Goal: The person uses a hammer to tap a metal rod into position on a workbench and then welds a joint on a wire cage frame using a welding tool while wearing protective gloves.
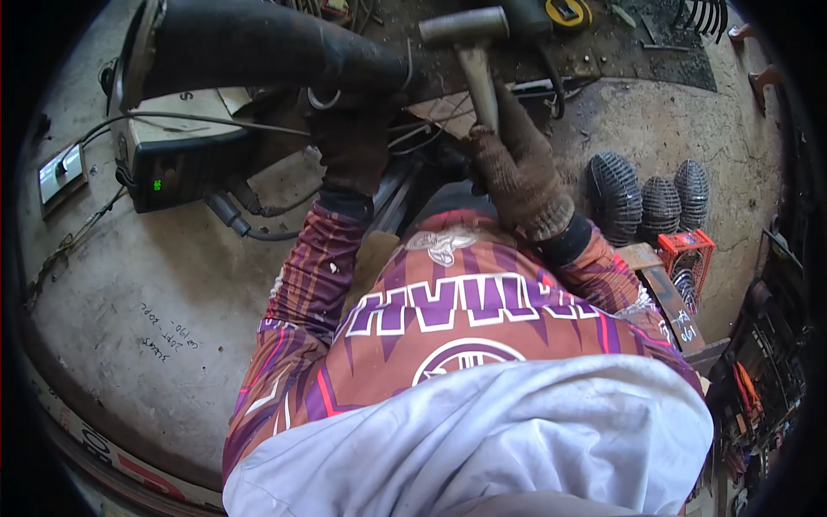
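Observation:
My right hand (525, 168), in a brown knitted glove, is wrapped round the wooden handle of a hammer (465, 28). The hammer's metal head is raised over the dark workbench. My left hand (349, 142), in a dark glove, is closed on a bent metal rod (324, 100); its curved end shows by the glove, but the fingers are mostly in shadow. Just beyond that hand lies a thick dark metal tube (258, 47), wide at the left and narrower at the right. A thin upright metal hook (409, 62) stands at its narrow end.
A welding machine (177, 159) with a lit green display and cables stands at the left. A yellow-and-black tape measure (567, 12) lies on the workbench (672, 71). Several wire-coil bundles (615, 196) and a red frame (689, 250) sit on the floor at right.

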### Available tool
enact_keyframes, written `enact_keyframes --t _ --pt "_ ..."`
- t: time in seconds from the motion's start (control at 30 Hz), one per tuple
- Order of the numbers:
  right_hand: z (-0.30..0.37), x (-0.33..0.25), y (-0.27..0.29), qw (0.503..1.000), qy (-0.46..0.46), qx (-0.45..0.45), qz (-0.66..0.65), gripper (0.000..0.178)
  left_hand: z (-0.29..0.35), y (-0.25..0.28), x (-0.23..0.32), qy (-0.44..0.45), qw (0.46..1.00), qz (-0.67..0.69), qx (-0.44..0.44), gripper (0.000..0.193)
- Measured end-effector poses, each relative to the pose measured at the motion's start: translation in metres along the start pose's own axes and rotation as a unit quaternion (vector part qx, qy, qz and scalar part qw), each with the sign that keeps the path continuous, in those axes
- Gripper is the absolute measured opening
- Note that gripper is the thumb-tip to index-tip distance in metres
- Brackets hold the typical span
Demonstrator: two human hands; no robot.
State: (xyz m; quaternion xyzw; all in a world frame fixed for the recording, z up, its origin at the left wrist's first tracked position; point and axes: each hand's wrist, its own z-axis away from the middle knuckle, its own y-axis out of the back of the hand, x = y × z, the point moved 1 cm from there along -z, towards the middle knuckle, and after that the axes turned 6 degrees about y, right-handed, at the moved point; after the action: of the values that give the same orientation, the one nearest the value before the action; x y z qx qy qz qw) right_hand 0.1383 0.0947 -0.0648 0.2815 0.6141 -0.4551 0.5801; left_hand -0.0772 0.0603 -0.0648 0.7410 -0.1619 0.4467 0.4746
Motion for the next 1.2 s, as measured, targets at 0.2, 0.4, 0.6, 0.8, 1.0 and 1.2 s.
enact_keyframes --t 0.2,0.4,0.6,0.8,1.0,1.2 --pt "0.0 -0.012 -0.001 0.984 0.06 0.095 -0.136 0.057 -0.001 -0.002 -0.002 -0.061 0.994 -0.09 -0.01 0.063" --pt "-0.008 -0.021 0.007 0.992 -0.102 -0.062 -0.042 0.058 -0.002 -0.005 -0.002 0.019 0.992 0.124 0.005 0.065" --pt "0.0 -0.023 -0.003 0.986 0.013 0.076 -0.147 0.059 -0.003 -0.002 -0.001 -0.001 1.0 0.014 -0.01 0.062" --pt "0.005 -0.015 -0.003 0.997 -0.06 0.025 -0.039 0.059 0.0 0.0 0.009 -0.012 1.0 0.002 -0.001 0.063" --pt "0.003 -0.014 -0.005 0.993 -0.113 -0.032 -0.032 0.058 -0.006 -0.005 -0.004 0.021 0.989 0.142 0.019 0.063" --pt "0.002 -0.019 -0.005 0.985 -0.148 -0.033 -0.088 0.06 -0.004 -0.003 0.005 -0.023 0.999 0.037 0.03 0.065"
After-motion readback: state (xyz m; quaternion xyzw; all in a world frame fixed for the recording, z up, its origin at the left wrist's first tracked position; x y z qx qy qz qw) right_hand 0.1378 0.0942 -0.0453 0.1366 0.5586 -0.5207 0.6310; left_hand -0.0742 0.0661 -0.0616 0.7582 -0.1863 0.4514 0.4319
